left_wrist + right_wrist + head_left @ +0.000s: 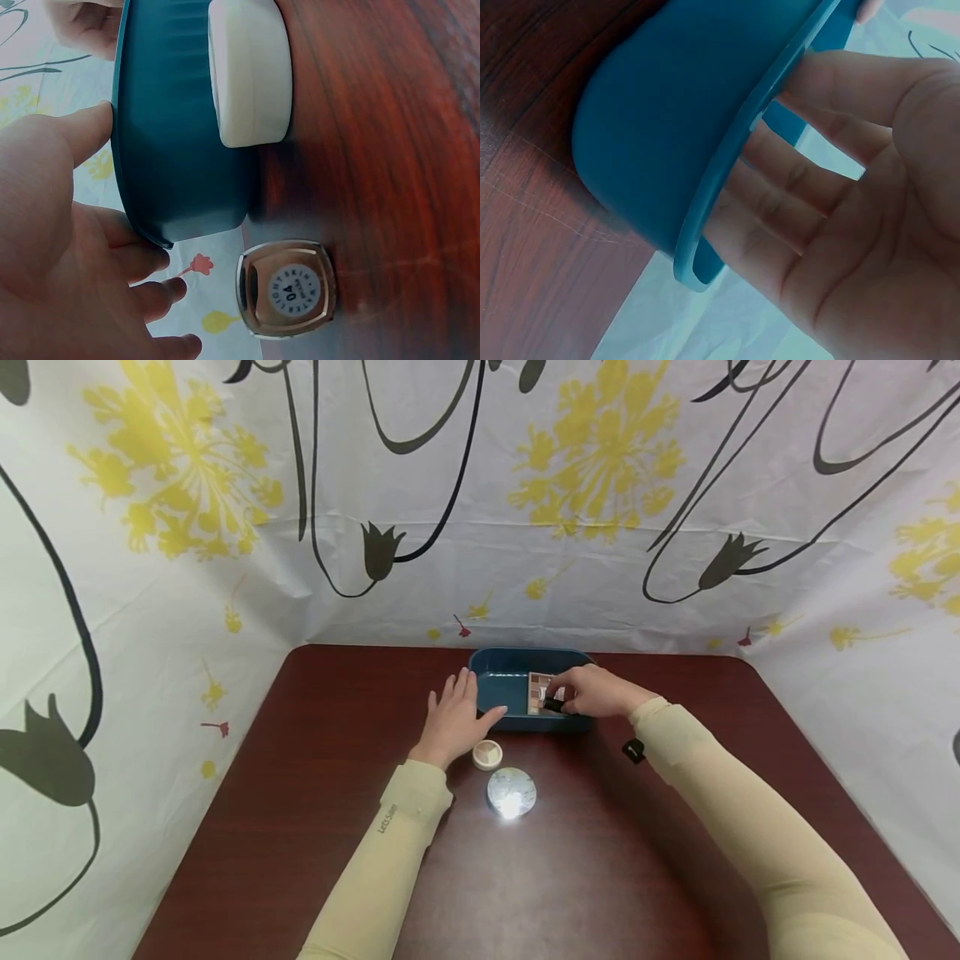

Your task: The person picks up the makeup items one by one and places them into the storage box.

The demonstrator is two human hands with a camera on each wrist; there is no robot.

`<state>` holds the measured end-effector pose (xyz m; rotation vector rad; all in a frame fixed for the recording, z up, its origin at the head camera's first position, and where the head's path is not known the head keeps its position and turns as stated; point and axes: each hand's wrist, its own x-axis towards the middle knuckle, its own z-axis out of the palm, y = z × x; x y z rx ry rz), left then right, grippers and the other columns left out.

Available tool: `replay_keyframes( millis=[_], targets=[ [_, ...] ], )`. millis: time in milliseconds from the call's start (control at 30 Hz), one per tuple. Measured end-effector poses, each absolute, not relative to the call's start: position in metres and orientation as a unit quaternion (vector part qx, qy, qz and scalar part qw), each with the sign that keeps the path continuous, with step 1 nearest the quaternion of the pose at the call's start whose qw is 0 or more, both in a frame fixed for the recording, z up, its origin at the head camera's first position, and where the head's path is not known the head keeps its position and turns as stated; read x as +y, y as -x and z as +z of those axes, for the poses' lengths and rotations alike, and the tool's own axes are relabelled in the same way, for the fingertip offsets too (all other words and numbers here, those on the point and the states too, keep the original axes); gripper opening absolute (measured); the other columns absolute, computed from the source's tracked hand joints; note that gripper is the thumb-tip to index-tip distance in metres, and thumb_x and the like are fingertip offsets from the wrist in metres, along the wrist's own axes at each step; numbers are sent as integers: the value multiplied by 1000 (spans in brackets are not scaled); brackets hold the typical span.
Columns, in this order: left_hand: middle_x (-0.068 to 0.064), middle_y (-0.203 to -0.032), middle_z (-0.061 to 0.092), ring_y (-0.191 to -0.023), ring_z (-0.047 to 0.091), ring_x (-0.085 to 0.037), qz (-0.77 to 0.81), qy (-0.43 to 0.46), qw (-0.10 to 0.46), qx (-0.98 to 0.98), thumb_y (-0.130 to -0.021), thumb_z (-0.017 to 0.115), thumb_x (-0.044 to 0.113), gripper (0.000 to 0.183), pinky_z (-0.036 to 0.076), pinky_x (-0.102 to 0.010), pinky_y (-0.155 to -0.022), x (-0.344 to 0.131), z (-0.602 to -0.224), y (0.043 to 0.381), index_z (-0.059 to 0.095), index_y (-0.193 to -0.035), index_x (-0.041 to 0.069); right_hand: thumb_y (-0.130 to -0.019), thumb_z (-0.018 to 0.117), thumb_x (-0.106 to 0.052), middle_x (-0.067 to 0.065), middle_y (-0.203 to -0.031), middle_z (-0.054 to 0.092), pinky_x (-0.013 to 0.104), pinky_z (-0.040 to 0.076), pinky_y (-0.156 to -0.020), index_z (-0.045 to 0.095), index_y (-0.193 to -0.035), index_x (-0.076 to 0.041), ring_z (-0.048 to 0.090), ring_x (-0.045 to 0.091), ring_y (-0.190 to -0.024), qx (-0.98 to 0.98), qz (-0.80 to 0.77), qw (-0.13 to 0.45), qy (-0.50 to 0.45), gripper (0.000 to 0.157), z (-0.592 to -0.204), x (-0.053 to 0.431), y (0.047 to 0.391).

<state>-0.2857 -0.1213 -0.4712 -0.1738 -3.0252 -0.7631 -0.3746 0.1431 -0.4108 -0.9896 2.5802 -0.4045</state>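
Pinching a small black item (553, 704), my right hand (596, 691) reaches over the right end of a teal tray (525, 724); its fingers appear closed on the item in the head view, though the rim hides their tips in the right wrist view. The item is within the tray, over a palette (535, 692); whether the two touch, I cannot tell. For good handling, I judge a light pinch best, with my wrist clear of the rim and the item off the palette's face, which could scuff. The item looks short and dark, partly covered by my fingers; the palette is flat and rectangular, a pale frame around brownish and pinkish squares. At the tray's left end, my left hand (450, 720) has its fingers spread apart and grasps nothing, its thumb tip at the rim, well placed for steadying. Farther out, a round cream-coloured pot (487, 755) stands by the front wall, a shiny-topped disc (512, 787) lies nearer to me, and a container marked 04 (287, 290) sits near the tray's left end. A red-brown table (322, 760) bears the tray before a flower-printed sheet (465, 610).
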Motion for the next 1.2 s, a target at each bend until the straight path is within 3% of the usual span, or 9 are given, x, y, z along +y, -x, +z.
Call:
replay_keyframes(
  millis=[533, 1200],
  targets=[
    [-10, -168, 7, -154, 5, -30, -247, 56, 3, -967, -96, 46, 69, 96, 8, -59, -119, -121, -470, 285, 14, -162, 7, -90, 61, 4, 7, -118, 68, 37, 56, -77, 71, -126, -13, 66, 20, -97, 897, -97, 243, 357, 40, -414, 140, 389],
    [-9, -168, 8, -154, 6, -30, -249, 54, 8, -967, -96, 46, 69, 96, 9, -60, -119, -122, -471, 286, 14, -162, 7, -84, 58, 9, 4, -113, 70, 37, 55, -75, 74, -120, -13, 67, 23, -100, 884, -91, 270, 370, 45, -417, 139, 401]
  ],
)
